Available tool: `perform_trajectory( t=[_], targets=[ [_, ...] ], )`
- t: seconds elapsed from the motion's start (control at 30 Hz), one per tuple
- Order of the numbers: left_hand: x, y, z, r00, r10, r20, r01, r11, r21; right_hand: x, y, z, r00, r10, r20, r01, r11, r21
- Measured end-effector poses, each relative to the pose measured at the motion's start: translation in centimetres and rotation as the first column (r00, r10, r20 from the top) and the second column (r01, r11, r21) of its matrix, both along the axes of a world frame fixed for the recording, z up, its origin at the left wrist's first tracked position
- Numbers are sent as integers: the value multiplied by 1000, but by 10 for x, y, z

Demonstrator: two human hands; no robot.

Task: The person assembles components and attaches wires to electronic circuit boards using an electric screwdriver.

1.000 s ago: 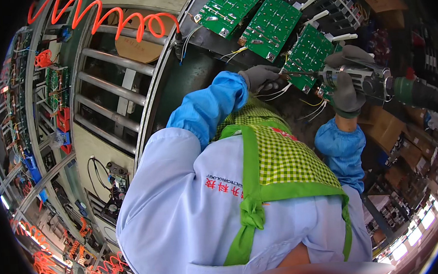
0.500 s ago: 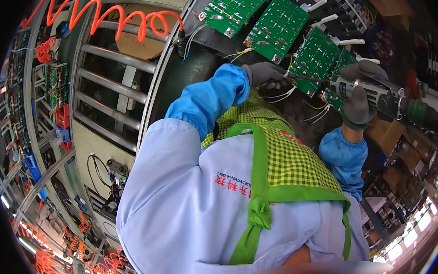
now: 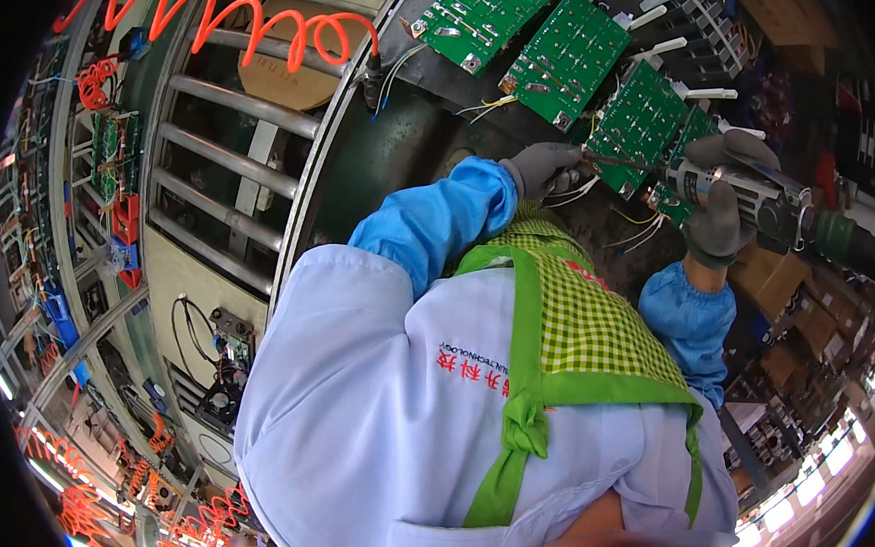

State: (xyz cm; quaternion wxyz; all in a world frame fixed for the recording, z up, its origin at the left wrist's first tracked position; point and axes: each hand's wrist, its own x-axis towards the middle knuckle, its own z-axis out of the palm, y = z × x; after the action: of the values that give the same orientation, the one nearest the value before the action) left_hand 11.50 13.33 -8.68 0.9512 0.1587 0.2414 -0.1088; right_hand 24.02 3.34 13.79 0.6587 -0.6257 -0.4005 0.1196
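My right hand (image 3: 722, 201), in a grey glove, is closed around a power screwdriver (image 3: 753, 194) with a grey body and a dark green rear end. Its long thin bit (image 3: 623, 161) points left across the lower edge of a green circuit board (image 3: 638, 111). At the bit's tip is my left hand (image 3: 546, 170), also gloved in grey. Its fingers are curled together, and whatever they pinch is too small to make out. Thin white and yellow wires (image 3: 645, 229) come off the board edges close to both hands. Another green board (image 3: 687, 133) is partly covered by my right hand.
Two more green boards (image 3: 564, 55) (image 3: 482, 15) lie in the row toward the far left. White strips (image 3: 712, 94) stick out behind the boards. Beyond is a grey finned metal part (image 3: 698, 27). A metal roller rack (image 3: 240, 150) and a coiled orange hose (image 3: 283, 37) are on the left.
The view has shifted slightly, moving the boards a little right and down in the picture. My left fingers are curled tighter at the bit's tip. The right hand keeps its grip on the power screwdriver.
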Motion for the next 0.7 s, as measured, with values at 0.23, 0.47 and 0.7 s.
perform_trajectory(
  t=[0.23, 0.47, 0.7],
  targets=[
    [-3, -8, -12, 999, 38, 17, -36, 992, -119, 2, -2, 4, 999, -30, 28, 30, 999, -11],
    [-4, -13, -2, 996, 84, 8, -82, 984, -157, 4, -1, -1, 999, 16, 42, -16, 1000, 4],
    [-5, -14, 6, 993, 122, 5, -121, 990, -69, 4, -2, 0, 998, 8, 55, -9, 1000, 13]
  ],
)
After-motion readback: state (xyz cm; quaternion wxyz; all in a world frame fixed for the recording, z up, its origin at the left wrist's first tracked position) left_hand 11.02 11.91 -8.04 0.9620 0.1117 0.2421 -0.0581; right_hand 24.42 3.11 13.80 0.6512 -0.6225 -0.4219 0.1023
